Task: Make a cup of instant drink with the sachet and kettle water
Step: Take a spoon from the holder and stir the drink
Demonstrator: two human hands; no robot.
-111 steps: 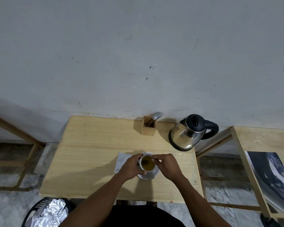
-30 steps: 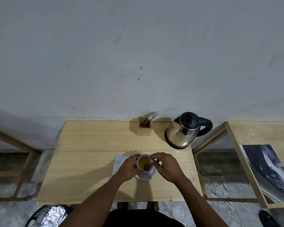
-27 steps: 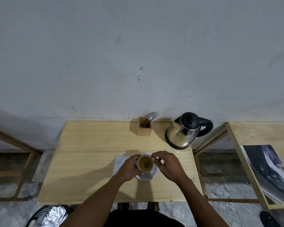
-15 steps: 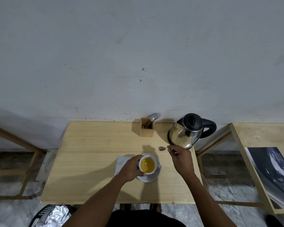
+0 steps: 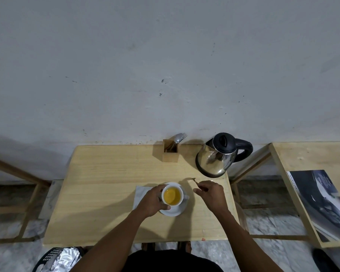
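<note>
A white cup [image 5: 180, 188] full of yellow-orange drink stands on a white saucer [image 5: 175, 212] near the front of the wooden table [image 5: 106, 173]. My left hand [image 5: 152, 201] wraps the cup's left side. To the right of the cup, my right hand [image 5: 209, 195] pinches the handle of a small spoon [image 5: 193, 180], whose blurred bowl points up-left, low over the table. The steel kettle [image 5: 216, 160] with black lid and handle stands at the back right. I see no sachet.
A wooden holder [image 5: 170, 154] with cutlery stands at the table's back edge by the wall. A white napkin [image 5: 140, 195] lies under the saucer's left side. A second table [image 5: 302, 156] with a magazine [image 5: 322, 199] is on the right. A foil-lined basket [image 5: 57, 259] sits on the floor, front left.
My right hand lifted the spoon out of the cup, swung it right toward the kettle, and has now lowered it nearer the table. My left hand stayed on the cup.
</note>
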